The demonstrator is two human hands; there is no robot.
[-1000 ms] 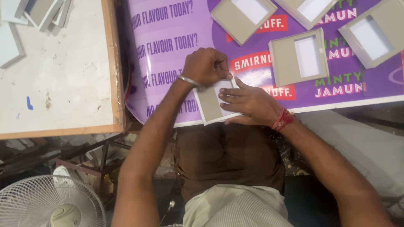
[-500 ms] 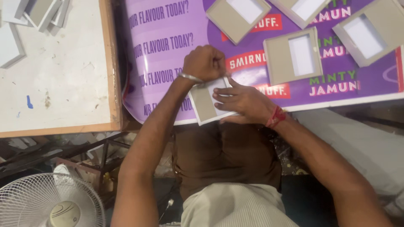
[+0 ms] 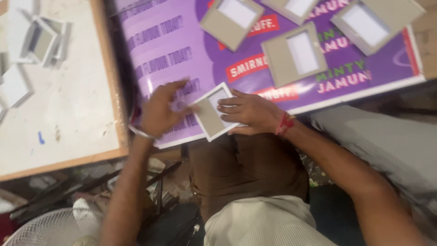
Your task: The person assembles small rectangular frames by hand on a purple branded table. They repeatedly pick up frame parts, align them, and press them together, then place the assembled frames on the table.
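I have my right hand (image 3: 248, 111) pressed flat on the small grey card frame (image 3: 212, 112) to pin it to the purple sheet (image 3: 173, 50), while my left hand (image 3: 161, 109), blurred, pinches its near corner.

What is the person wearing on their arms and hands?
Both arms are bare, with no sleeves showing and no gloves. The left hand has a thin silver metal bangle around its wrist. The right hand has a red thread band tied around its wrist. No rings can be made out on the fingers.
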